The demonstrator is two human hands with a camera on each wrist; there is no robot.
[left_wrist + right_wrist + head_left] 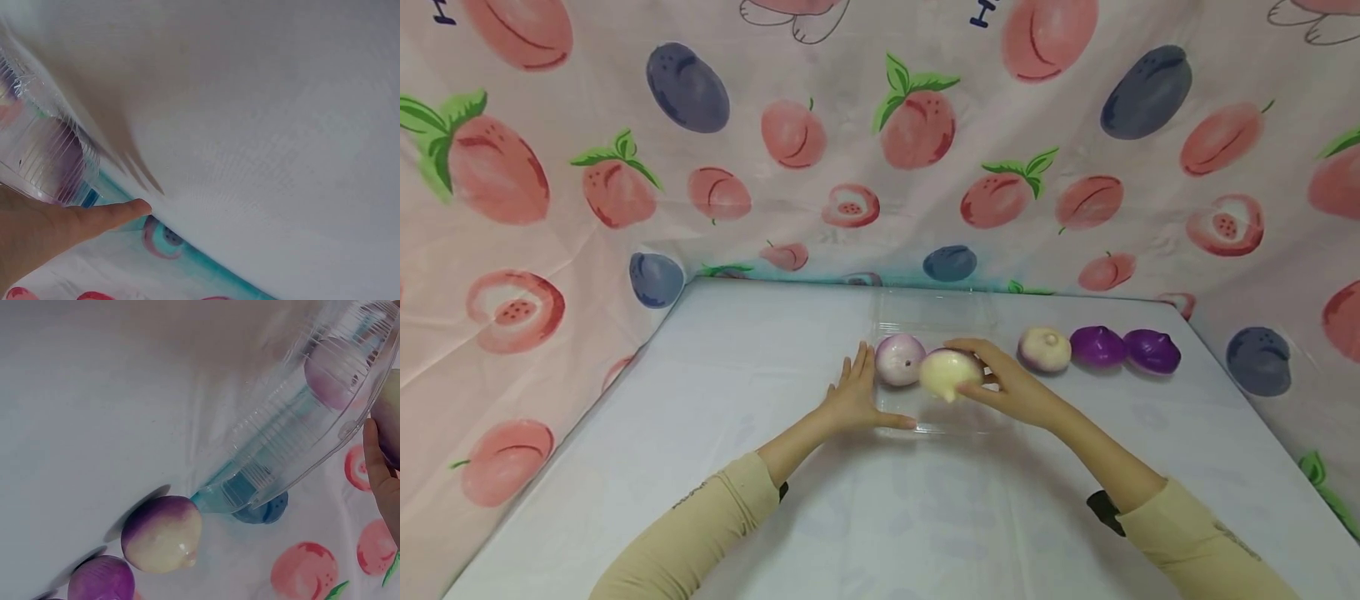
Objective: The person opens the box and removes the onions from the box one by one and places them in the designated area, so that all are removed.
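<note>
A clear plastic box (955, 430) stands mid-table, its lid (936, 310) folded back. Inside on the left lies a pale purple onion (901, 361). My right hand (1011, 390) grips a cream-and-purple onion (949, 373) with thumb and fingers, over the box and right of the first onion. At the box's left side is my left hand (853, 404), fingers straight and spread, thumb along the front edge. In the right wrist view, the held onion (389, 419) shows only in part, beside the box's clear wall (300, 450).
To the right of the box, a cream-and-purple onion (1043, 350) and two dark purple onions, one nearer (1098, 347) and one farther right (1152, 352), lie in a row. A fruit-print cloth (850, 108) hangs behind the white table (760, 333) and along its sides.
</note>
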